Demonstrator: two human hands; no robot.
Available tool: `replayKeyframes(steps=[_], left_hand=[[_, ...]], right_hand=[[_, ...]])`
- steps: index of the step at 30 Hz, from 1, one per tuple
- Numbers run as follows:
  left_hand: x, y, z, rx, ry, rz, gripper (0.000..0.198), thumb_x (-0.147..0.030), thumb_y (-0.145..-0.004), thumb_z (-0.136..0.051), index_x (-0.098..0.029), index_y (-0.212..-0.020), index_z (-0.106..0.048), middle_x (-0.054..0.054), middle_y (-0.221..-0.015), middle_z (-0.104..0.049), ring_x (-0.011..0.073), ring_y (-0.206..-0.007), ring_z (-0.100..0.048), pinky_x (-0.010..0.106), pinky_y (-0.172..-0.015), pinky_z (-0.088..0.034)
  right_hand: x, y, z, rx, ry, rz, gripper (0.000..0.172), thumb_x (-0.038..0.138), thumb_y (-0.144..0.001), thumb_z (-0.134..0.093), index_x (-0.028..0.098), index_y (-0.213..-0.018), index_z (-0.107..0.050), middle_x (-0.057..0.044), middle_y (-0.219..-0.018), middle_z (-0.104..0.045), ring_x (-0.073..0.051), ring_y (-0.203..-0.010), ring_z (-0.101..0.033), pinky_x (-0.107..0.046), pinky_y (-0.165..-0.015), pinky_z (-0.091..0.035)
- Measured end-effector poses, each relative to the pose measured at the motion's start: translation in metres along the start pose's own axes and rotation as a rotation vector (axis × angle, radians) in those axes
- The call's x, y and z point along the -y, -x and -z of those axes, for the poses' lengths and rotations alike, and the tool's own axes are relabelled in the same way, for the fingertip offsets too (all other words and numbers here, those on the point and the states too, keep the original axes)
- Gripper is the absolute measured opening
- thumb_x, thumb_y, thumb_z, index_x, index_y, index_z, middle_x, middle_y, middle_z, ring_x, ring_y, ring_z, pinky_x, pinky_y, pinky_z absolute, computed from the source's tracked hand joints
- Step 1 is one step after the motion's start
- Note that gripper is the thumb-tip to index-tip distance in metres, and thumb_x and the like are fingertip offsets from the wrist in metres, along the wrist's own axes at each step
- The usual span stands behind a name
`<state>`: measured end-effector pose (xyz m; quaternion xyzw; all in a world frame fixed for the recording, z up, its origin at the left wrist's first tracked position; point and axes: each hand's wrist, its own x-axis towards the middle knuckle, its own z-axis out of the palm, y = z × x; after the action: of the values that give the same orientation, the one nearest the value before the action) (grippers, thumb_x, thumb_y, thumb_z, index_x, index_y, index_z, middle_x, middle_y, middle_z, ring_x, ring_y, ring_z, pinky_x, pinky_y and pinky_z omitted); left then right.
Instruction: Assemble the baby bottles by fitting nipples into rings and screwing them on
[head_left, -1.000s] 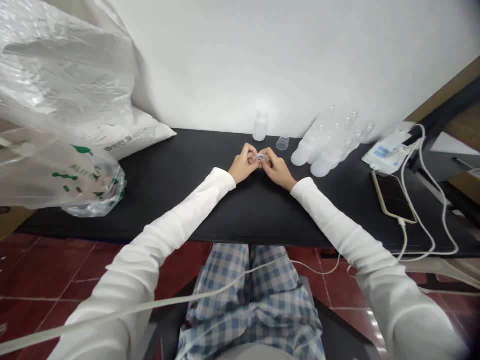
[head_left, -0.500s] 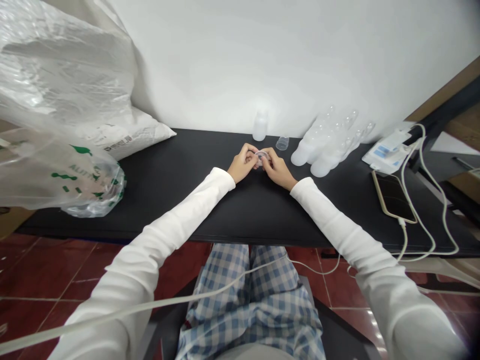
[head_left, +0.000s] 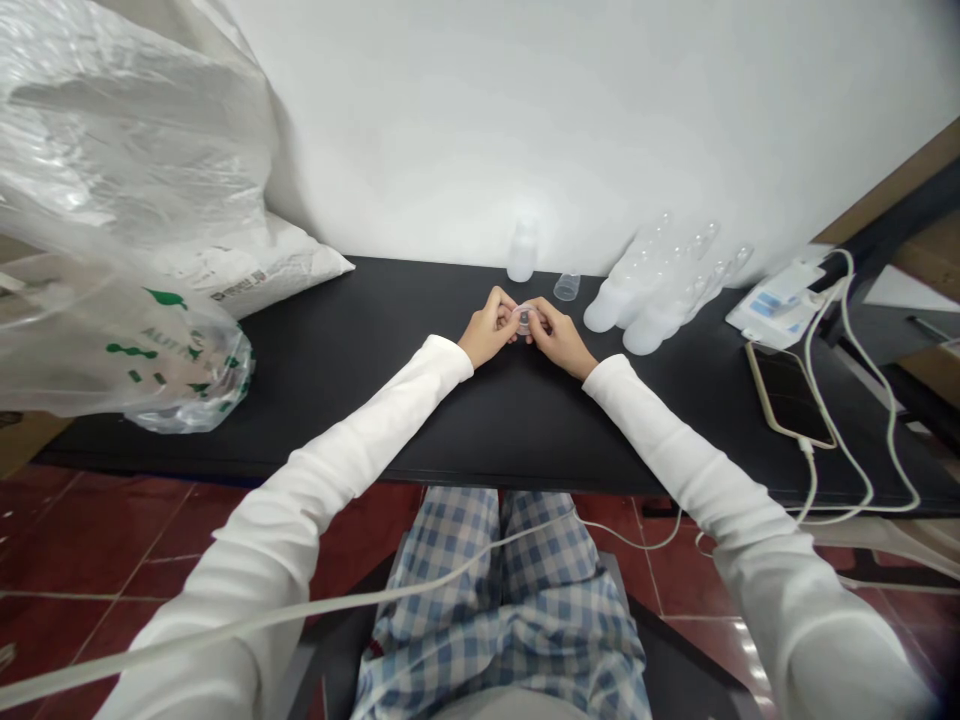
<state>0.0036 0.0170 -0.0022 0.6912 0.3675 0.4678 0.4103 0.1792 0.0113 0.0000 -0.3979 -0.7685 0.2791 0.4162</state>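
With left hand and right hand, holds a small, round piece of clear plastic, pinched at its glossy rim from both sides between thumbs and bent fingers. Both hands half closed, drawn close together over the smooth black table, toward its far side; cannot tell whether lifted clear of the surface or resting on it, nor how the hidden fingertips lie. Just beyond, near the plain white wall, an upright bottle, milky and translucent with a rounded body, and to its right a clear, thin-walled cup, tapered in shape. Past the right hand, a close cluster of bottles, frosted and rounded at the base, clear and domed at the tip, overlapping in view. Farther right, a flat white box with a pale blue patch, then a phone with dark, glassy face and light rim, plugged into a pale cable. At far left, a bulky white sack, shiny and creased, narrowing to a flat corner on the table; in front of it, a see-through bag, thin and crumpled, with green leaf-like print. Along both forearms, soft white sleeves in bunched folds; below the table edge, blue-and-white checked trousers above glossy red tiles.
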Motion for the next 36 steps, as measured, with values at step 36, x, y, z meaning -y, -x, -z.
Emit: replayKeyframes(steps=[36], left_hand=[[0.0026, -0.0021, -0.0020, 0.043, -0.248, -0.012, 0.010, -0.024, -0.101, -0.050, -0.022, -0.094, -0.043, -0.006, -0.070, -0.059, 0.0099, -0.066, -0.063, 0.023, -0.071, -0.049]], right_hand=[[0.0004, 0.0014, -0.0011, 0.023, 0.069, -0.051, 0.028, 0.050, -0.100, -0.047, 0.023, -0.094, -0.052, 0.000, -0.071, -0.069, -0.016, -0.066, -0.067, -0.029, -0.069, -0.049]])
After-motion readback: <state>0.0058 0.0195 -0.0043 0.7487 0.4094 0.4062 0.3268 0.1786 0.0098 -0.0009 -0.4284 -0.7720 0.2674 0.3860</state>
